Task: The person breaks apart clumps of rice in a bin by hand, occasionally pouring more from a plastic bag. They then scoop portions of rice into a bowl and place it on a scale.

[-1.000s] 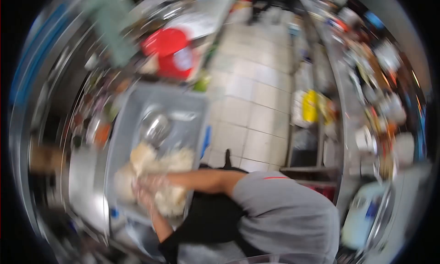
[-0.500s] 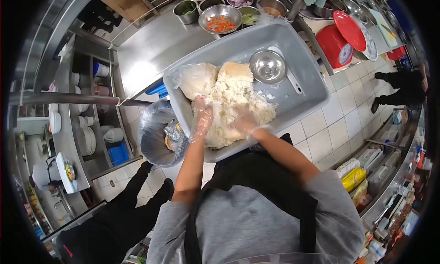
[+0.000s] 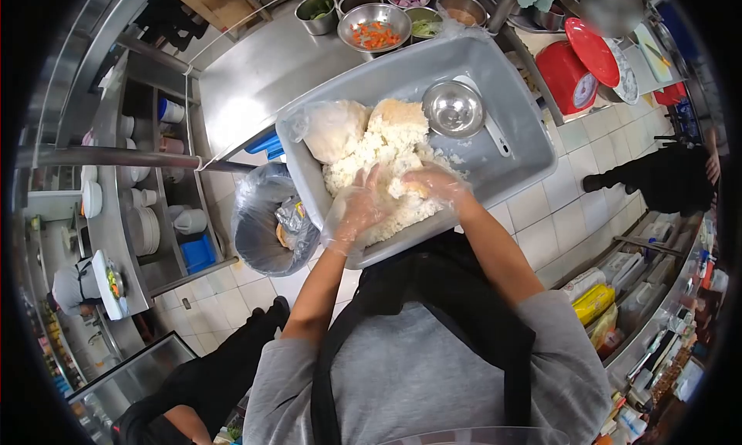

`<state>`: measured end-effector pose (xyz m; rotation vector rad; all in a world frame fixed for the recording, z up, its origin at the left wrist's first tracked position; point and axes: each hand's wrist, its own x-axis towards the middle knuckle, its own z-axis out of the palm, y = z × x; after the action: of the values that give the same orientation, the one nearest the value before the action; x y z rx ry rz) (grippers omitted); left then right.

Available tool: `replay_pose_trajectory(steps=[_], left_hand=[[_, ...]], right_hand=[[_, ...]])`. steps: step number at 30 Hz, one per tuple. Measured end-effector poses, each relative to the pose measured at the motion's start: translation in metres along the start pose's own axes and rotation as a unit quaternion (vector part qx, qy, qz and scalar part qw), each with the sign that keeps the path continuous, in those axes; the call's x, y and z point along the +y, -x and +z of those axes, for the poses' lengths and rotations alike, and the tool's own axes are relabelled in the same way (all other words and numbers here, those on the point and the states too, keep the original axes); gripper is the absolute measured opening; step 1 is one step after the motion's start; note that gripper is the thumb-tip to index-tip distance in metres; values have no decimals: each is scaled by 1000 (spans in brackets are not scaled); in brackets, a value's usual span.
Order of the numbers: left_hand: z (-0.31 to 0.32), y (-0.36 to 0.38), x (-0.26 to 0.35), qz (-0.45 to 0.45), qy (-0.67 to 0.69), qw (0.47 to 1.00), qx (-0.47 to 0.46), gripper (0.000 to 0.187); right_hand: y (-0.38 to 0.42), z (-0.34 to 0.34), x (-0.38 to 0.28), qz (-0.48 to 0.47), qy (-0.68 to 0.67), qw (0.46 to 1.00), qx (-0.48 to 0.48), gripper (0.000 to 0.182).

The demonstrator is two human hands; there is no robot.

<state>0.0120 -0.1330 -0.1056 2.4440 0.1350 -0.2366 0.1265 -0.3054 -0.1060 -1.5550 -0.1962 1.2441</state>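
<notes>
As both hands meet over the tub point(image 3: 525, 140), it's the left hand point(image 3: 358, 212) first, gloved in clear plastic, fingers stretched out and touching the rice point(image 3: 379, 150), no clench there. On to the right hand point(image 3: 437, 184), gloved too, cupped at a white clump; whether it grips that clump I can't tell. And the rice lies heaped in the near, left-hand part of the tub, right between them! Soft stuff by the look of it, crumbly and likely sticky, light by the clump but weighty as a heap; best scooped from below with a cupped palm, because a hard pinch would probably mash it. The block point(image 3: 399, 114) behind looks firmer, better taken by its sides.

Now the containers, from the left: a bin point(image 3: 241, 202), plastic-lined, wrappers inside. A pot point(image 3: 317, 16) with something green, then a basin point(image 3: 352, 32) of chopped orange bits. Inside the tub, a clear bag point(image 3: 334, 132) bulges with something pale, beside the rice; further right sits a metal bowl point(image 3: 454, 110), a white tool point(image 3: 495, 132) lying just beside it.
</notes>
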Motion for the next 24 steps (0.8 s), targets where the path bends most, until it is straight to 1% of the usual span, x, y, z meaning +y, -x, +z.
replay_pose_trajectory(steps=[1,2,3,4,5,6,7,8,9,10,11,12,13,14,15,16,17,18,19,20,21,22,23,24], left_hand=[[-8,2,17,56,69,996,23,87],[-3,-1,22,56,73,995,24,87],[2,-7,28,77,129,988,30,90],[4,-13,33,99,181,978,37,93],[6,-17,38,26,297,954,23,87],[6,-20,35,27,295,955,26,87],[7,-22,32,50,260,962,63,80],[10,-23,29,73,224,967,98,74],[10,-24,28,77,225,967,96,74],[9,-25,27,53,214,971,94,66],[9,-27,29,29,202,975,92,59],[6,-26,35,37,204,974,87,59],[2,-22,41,-58,273,956,87,50],[1,-20,49,-146,340,925,81,41],[30,-29,2,-48,267,956,115,38],[1,-16,30,-90,231,966,76,36],[25,-25,-6,-22,222,970,95,35],[34,-12,-52,87,209,968,108,33],[38,-20,-66,187,196,953,135,31],[-7,-5,6,56,197,972,117,32],[-20,1,20,14,221,971,94,38],[-25,7,21,-35,242,967,74,44],[-26,9,22,-26,242,967,70,44],[-27,4,24,-48,252,966,43,54]], right_hand=[[14,5,-10,67,-144,987,19,41],[15,6,-6,69,-141,987,20,41],[13,7,0,39,-233,972,-14,39],[11,7,4,6,-323,945,-50,38],[12,9,7,4,-321,946,-51,38],[13,13,11,-50,-313,948,-32,37],[12,15,13,-105,-306,946,-12,36],[7,19,14,-107,-306,946,-11,36],[1,26,12,-149,-269,951,19,36],[-3,29,9,-192,-229,953,53,36],[0,29,4,-197,-227,952,64,36],[5,34,-1,-202,-199,953,105,36],[8,43,-3,-204,-171,953,144,37],[7,46,1,-219,-51,968,113,38],[3,39,12,-227,75,965,105,39],[-72,43,75,-317,157,920,169,38],[-79,46,73,-300,173,906,244,38],[-82,48,72,-365,220,867,259,36],[-81,49,72,-427,275,822,257,34],[-24,48,22,-252,247,918,179,43],[-19,53,13,-176,205,935,228,45],[-19,59,6,-103,158,945,267,47],[-11,58,-3,-103,157,942,277,47],[-6,51,-10,-63,89,968,228,49]])
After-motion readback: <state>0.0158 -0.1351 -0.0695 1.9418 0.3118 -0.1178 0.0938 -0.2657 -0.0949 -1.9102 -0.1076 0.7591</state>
